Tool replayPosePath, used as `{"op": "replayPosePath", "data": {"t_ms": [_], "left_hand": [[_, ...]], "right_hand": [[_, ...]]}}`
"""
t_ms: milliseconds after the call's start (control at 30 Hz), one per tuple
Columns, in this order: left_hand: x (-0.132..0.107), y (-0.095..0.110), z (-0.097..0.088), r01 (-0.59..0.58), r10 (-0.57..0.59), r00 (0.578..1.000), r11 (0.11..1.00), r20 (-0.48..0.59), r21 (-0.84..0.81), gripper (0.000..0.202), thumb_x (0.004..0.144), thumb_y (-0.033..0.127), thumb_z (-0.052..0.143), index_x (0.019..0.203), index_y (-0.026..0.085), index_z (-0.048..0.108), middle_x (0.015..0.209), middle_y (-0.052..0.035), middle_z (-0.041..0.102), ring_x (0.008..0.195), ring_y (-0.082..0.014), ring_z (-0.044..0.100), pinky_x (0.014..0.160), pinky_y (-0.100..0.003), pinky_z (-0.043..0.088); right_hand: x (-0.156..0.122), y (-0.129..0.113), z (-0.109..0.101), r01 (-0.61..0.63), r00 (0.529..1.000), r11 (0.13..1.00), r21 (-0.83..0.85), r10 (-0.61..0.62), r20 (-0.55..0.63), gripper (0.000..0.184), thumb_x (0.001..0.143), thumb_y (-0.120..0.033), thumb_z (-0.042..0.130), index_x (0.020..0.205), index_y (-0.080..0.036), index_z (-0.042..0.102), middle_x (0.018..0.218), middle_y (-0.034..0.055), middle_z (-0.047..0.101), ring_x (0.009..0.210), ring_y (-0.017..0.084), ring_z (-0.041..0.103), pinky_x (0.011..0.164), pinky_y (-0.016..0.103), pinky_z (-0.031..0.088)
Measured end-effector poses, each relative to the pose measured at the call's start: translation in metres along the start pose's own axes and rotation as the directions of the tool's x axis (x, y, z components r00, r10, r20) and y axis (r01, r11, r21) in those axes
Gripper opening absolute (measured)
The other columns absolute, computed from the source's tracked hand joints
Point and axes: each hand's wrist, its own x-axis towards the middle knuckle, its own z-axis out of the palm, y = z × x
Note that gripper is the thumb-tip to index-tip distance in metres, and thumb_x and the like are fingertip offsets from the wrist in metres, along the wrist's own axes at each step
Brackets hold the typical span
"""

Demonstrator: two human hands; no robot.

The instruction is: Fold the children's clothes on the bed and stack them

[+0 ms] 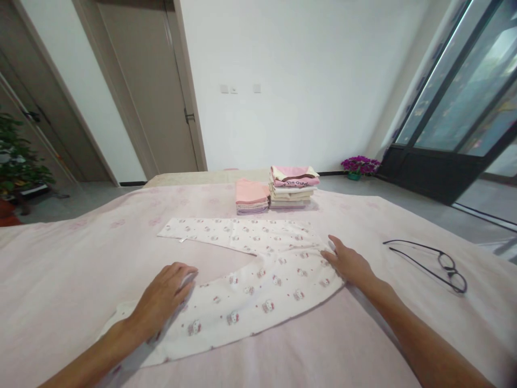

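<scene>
White children's pants (274, 280) with a printed cat-face pattern lie spread on the pale pink bedspread, legs pointing left and waist to the right. A small white tag shows at the far leg's inner edge. My left hand (165, 293) rests over the near leg, its fingers stretched out towards the inner edge. At the waist end, my right hand (349, 264) lies on the fabric with fingers spread and the thumb apart. Neither hand grips the cloth.
Beyond the pants stand a stack of folded pink clothes (252, 196) and a taller stack of folded clothes (294, 188). Black-framed glasses (448, 268) lie on the pink bedspread (407, 323) to the right. Purple flowers (359, 166) stand on the floor by the wall.
</scene>
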Motion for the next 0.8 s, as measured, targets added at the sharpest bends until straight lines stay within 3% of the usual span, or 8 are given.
{"op": "replayPosePath", "data": {"t_ms": [100, 200, 267, 333, 400, 467, 633, 800], "left_hand": [[-0.024, -0.035, -0.014, 0.152, -0.153, 0.988, 0.986, 0.01, 0.073, 0.03, 0.088, 0.048, 0.055, 0.105, 0.025, 0.066, 0.109, -0.0045, 0.065, 0.1, -0.0248, 0.058, 0.091, -0.04, 0.046], [-0.045, -0.055, -0.028, 0.211, -0.216, 0.972, 0.976, 0.09, 0.056, 0.033, 0.087, 0.053, 0.054, 0.093, 0.024, 0.066, 0.103, -0.0039, 0.065, 0.097, -0.0246, 0.056, 0.089, -0.038, 0.044], [-0.054, -0.062, -0.035, 0.233, -0.231, 0.961, 0.973, 0.152, 0.004, 0.035, 0.088, 0.055, 0.051, 0.086, 0.023, 0.064, 0.097, -0.0039, 0.065, 0.095, -0.0236, 0.056, 0.086, -0.035, 0.044], [-0.059, -0.065, -0.039, 0.287, -0.271, 0.944, 0.956, 0.188, -0.067, 0.036, 0.088, 0.055, 0.049, 0.084, 0.021, 0.062, 0.09, -0.0033, 0.065, 0.087, -0.0217, 0.057, 0.078, -0.031, 0.044], [-0.061, -0.065, -0.041, 0.37, -0.337, 0.918, 0.917, 0.208, -0.149, 0.038, 0.087, 0.057, 0.048, 0.085, 0.021, 0.06, 0.079, -0.001, 0.062, 0.074, -0.0188, 0.056, 0.067, -0.028, 0.042], [-0.063, -0.063, -0.042, 0.448, -0.401, 0.888, 0.864, 0.224, -0.23, 0.04, 0.087, 0.06, 0.047, 0.086, 0.021, 0.057, 0.069, 0.002, 0.056, 0.062, -0.0158, 0.051, 0.057, -0.025, 0.037], [-0.072, -0.058, -0.056, 0.554, -0.442, 0.827, 0.743, 0.348, -0.375, 0.045, 0.081, 0.066, 0.05, 0.082, 0.021, 0.053, 0.063, 0.0048, 0.05, 0.052, -0.0124, 0.044, 0.049, -0.022, 0.031], [-0.089, -0.066, -0.061, 0.592, -0.404, 0.789, 0.702, 0.463, -0.396, 0.045, 0.076, 0.065, 0.056, 0.08, 0.02, 0.056, 0.065, 0.0031, 0.056, 0.057, -0.0134, 0.048, 0.052, -0.022, 0.032]], "right_hand": [[-0.012, -0.006, -0.005, 0.082, 0.98, 0.988, -0.134, -0.105, -0.17, 0.056, 0.097, -0.045, 0.038, 0.145, -0.017, 0.039, 0.124, 0.018, 0.061, 0.106, 0.033, 0.061, 0.083, 0.044, 0.046], [-0.035, -0.026, -0.017, 0.292, 0.895, 0.93, -0.223, -0.348, -0.279, 0.037, 0.096, -0.038, 0.046, 0.124, -0.017, 0.058, 0.117, 0.0163, 0.062, 0.105, 0.032, 0.057, 0.086, 0.043, 0.042], [-0.056, -0.046, -0.025, 0.533, 0.802, 0.832, -0.153, -0.554, -0.222, 0.022, 0.096, -0.036, 0.05, 0.104, -0.02, 0.064, 0.106, 0.0107, 0.064, 0.099, 0.026, 0.056, 0.086, 0.039, 0.041], [-0.078, -0.069, -0.028, 0.735, 0.672, 0.678, -0.012, -0.731, -0.12, 0.015, 0.094, -0.034, 0.055, 0.094, -0.022, 0.064, 0.099, 0.0066, 0.064, 0.095, 0.022, 0.056, 0.083, 0.033, 0.04], [-0.098, -0.091, -0.025, 0.845, 0.534, 0.533, 0.046, -0.844, -0.036, 0.009, 0.092, -0.031, 0.06, 0.094, -0.023, 0.064, 0.095, 0.004, 0.064, 0.09, 0.02, 0.055, 0.08, 0.032, 0.039], [-0.111, -0.108, -0.018, 0.883, 0.469, 0.47, 0.018, -0.883, 0.03, 0.01, 0.094, -0.024, 0.055, 0.09, -0.022, 0.063, 0.091, 0.0033, 0.063, 0.086, 0.019, 0.053, 0.076, 0.031, 0.037], [-0.115, -0.117, -0.009, 0.88, 0.475, 0.47, -0.068, -0.875, 0.094, 0.022, 0.099, -0.017, 0.042, 0.089, -0.018, 0.062, 0.09, 0.005, 0.063, 0.081, 0.018, 0.051, 0.072, 0.031, 0.034], [-0.112, -0.101, -0.02, 0.859, 0.496, 0.505, 0.083, -0.861, 0.109, 0.016, 0.096, -0.015, 0.043, 0.09, -0.019, 0.058, 0.091, 0.0037, 0.062, 0.082, 0.017, 0.051, 0.074, 0.029, 0.036]]}}
